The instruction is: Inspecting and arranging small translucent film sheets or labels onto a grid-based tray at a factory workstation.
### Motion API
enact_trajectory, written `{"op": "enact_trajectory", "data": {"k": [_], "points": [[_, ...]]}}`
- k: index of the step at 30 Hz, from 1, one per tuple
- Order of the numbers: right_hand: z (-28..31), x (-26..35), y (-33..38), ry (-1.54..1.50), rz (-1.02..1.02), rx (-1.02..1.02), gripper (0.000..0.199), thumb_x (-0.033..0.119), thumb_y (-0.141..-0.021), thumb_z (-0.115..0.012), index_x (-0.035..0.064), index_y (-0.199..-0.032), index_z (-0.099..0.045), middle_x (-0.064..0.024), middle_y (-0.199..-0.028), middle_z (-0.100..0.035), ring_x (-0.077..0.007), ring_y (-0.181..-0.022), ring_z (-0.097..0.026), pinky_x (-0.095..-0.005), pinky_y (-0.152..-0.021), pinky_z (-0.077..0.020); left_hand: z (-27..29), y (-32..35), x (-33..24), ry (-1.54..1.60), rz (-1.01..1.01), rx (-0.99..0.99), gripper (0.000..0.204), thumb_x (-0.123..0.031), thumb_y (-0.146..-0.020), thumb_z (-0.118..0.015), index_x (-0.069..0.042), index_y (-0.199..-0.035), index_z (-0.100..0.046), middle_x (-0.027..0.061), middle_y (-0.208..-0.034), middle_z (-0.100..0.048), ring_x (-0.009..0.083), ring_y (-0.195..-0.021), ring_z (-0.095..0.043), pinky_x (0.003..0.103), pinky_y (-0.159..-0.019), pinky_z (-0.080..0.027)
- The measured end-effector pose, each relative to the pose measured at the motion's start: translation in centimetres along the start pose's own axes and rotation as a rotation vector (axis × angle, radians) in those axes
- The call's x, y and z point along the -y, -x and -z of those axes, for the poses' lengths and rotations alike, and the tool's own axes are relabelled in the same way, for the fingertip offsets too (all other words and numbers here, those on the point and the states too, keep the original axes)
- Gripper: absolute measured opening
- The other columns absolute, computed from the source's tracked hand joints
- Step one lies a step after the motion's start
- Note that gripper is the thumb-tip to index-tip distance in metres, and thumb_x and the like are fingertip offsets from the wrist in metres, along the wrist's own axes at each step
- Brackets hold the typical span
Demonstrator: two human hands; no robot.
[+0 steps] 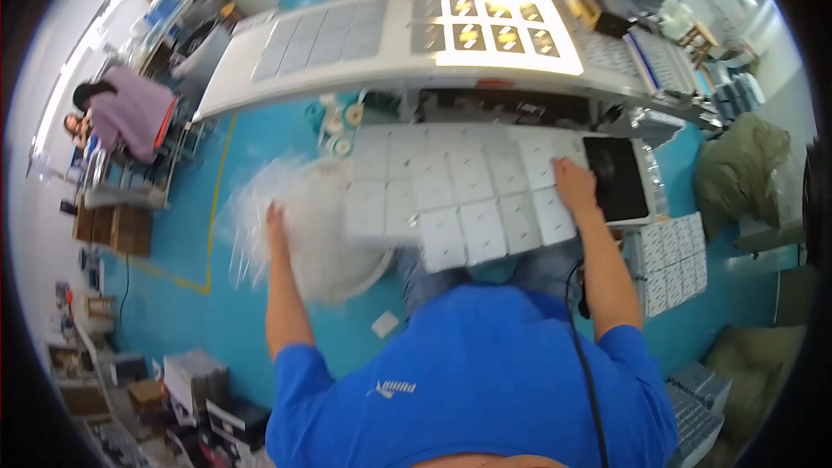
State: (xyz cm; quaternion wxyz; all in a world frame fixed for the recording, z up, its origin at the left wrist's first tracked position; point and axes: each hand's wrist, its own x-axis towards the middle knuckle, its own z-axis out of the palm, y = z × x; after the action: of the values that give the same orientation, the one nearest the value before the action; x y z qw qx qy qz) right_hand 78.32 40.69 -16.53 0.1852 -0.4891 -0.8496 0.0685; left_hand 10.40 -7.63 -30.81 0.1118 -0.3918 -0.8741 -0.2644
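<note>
A white work table (451,134) in front of me is covered with several flat square packets (472,175) in rows. My right hand (574,184) lies flat on the packets near the table's right end, beside a black tray (617,178). My left hand (276,218) reaches out to the left and touches a blurred bundle of clear plastic bags (295,208) beside the table; whether it grips them is unclear.
A long white conveyor (390,43) with trays of yellow parts runs beyond the table. A person in a purple top (130,113) sits at the far left. Stacks of packets (672,264) stand at my right; boxes (191,381) lie on the teal floor at my left.
</note>
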Motion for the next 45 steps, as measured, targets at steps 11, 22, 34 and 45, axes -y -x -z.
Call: {"op": "enact_trajectory", "data": {"k": [11,22,34,45], "points": [[2.0,-1.3,3.0,-0.202,-0.111,-0.053,0.042,0.041,-0.103,-0.057,0.0047,-0.085,-0.07,-0.0257,-0.082,-0.07,-0.0478,-0.082,-0.068,-0.0562,-0.075,-0.0529,2.3,20.0,-43.4,1.276,0.564,0.819,0.051,-0.041,-0.11,-0.055,0.001,-0.088,-0.072,0.0066,-0.07,-0.07,0.0124,-0.059,-0.063,0.028,-0.057,-0.049],[1.4,-1.0,4.7,-0.605,-0.212,-0.126,0.036,0.037,-0.1,-0.062,0.0041,-0.086,-0.068,-0.0205,-0.08,-0.069,-0.0448,-0.078,-0.067,-0.05,-0.07,-0.051,2.6,11.5,-45.3,0.687,0.088,0.182,0.025,-0.02,-0.099,-0.07,0.003,-0.088,-0.067,0.0135,-0.067,-0.065,0.0202,-0.054,-0.058,0.038,-0.053,-0.046],[2.6,-0.1,5.0,-0.357,0.048,-0.188,0.037,0.035,-0.092,-0.073,0.0061,-0.07,-0.068,-0.0133,-0.066,-0.066,-0.0347,-0.059,-0.065,-0.0435,-0.056,-0.0495,-1.6,9.0,-44.1,0.275,-0.277,-0.148,0.049,-0.029,-0.084,-0.07,0.001,-0.122,-0.072,0.0215,-0.124,-0.072,0.0391,-0.121,-0.065,0.056,-0.115,-0.037],[2.5,0.2,4.3,-0.37,-0.013,-0.166,0.039,0.032,-0.095,-0.071,0.0061,-0.067,-0.063,-0.0144,-0.064,-0.062,-0.0366,-0.059,-0.062,-0.0458,-0.055,-0.0473,-2.9,8.6,-43.0,0.174,-0.363,-0.167,0.037,-0.032,-0.081,-0.073,-0.003,-0.104,-0.078,0.019,-0.124,-0.074,0.0357,-0.123,-0.066,0.051,-0.108,-0.042]]}}
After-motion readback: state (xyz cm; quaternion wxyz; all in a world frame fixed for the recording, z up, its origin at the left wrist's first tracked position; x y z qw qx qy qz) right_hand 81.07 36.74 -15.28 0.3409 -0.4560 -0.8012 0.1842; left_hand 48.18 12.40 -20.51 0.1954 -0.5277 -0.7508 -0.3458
